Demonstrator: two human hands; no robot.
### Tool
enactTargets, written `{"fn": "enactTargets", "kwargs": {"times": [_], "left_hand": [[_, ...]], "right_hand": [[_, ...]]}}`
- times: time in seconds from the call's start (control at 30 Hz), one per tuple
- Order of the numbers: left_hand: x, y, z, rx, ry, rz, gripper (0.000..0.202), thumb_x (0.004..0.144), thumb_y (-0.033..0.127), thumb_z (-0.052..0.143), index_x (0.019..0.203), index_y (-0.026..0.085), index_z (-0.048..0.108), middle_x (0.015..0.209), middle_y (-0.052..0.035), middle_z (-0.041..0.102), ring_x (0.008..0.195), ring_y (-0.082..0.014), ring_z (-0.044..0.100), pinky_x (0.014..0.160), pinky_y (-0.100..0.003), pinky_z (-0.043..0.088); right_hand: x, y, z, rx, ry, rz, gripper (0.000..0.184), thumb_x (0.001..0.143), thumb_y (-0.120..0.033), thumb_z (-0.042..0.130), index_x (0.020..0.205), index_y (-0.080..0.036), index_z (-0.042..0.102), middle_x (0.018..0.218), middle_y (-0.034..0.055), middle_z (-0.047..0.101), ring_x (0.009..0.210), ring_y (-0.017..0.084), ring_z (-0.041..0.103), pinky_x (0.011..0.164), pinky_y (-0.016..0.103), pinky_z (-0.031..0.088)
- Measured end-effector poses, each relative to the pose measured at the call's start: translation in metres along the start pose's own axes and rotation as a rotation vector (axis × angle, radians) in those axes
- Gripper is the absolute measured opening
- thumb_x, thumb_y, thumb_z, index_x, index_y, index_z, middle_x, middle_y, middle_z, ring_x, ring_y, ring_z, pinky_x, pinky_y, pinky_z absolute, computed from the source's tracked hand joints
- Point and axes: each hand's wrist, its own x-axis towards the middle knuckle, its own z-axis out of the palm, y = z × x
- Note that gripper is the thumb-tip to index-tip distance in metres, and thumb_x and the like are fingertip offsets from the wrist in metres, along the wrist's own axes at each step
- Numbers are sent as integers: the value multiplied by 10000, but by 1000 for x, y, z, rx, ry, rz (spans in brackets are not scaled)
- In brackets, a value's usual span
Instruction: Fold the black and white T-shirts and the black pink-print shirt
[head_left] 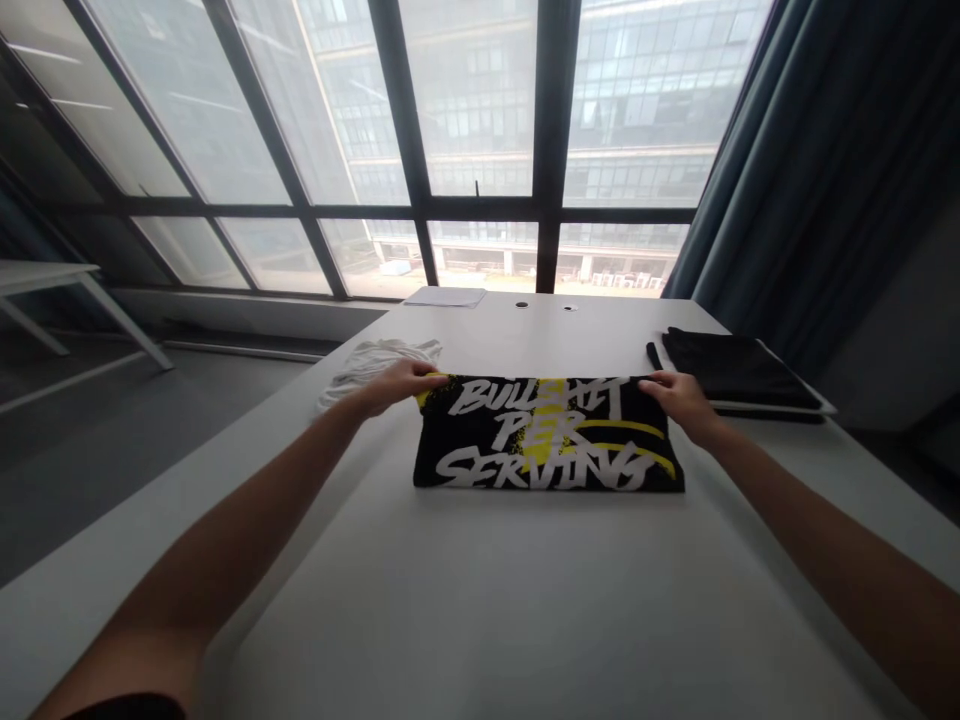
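A folded black T-shirt with white lettering and yellow paint-like marks is stretched between my two hands over the white table. My left hand pinches its upper left corner, thumb along the top edge. At the upper right corner, my right hand grips the cloth in the same way. The shirt's lower edge hangs close to the tabletop; whether it touches I cannot tell. Its back side is hidden from me.
Behind my left hand lies a crumpled white cloth. To the right sits a stack of folded dark garments. White papers rest at the far edge of the white table, near the windows. A blue curtain hangs at right.
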Motion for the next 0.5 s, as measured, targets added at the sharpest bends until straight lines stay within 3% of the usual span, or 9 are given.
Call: {"fn": "enactTargets", "kwargs": {"times": [0.13, 0.23, 0.4, 0.5], "left_hand": [[27, -32, 32, 79, -11, -136, 418, 679, 558, 742, 708, 141, 739, 618, -23, 634, 597, -140, 532, 536, -223, 384], [33, -46, 40, 78, -4, -148, 423, 684, 563, 726, 722, 142, 746, 612, -20, 633, 582, -132, 512, 522, -223, 360], [40, -35, 30, 108, 46, -115, 478, 704, 587, 707, 825, 128, 764, 687, -41, 686, 632, -150, 573, 563, -225, 410], [51, -28, 34, 204, 56, -121, 429, 728, 548, 705, 799, 128, 757, 687, -46, 693, 652, -162, 593, 580, -231, 427]], "right_hand": [[22, 29, 30, -132, -2, 106, 127, 704, -249, 687, 676, -128, 714, 619, 50, 688, 595, 170, 623, 522, 244, 469], [28, 37, 34, -131, 0, 101, 143, 725, -264, 675, 697, -132, 724, 625, 44, 694, 590, 161, 620, 506, 232, 459], [35, 28, 25, -189, 36, 105, 162, 748, -280, 667, 768, -138, 742, 727, 61, 729, 645, 168, 641, 551, 238, 485], [39, 29, 27, -311, 34, 136, 162, 760, -267, 647, 762, -133, 738, 729, 76, 725, 664, 187, 652, 596, 264, 500]]}}
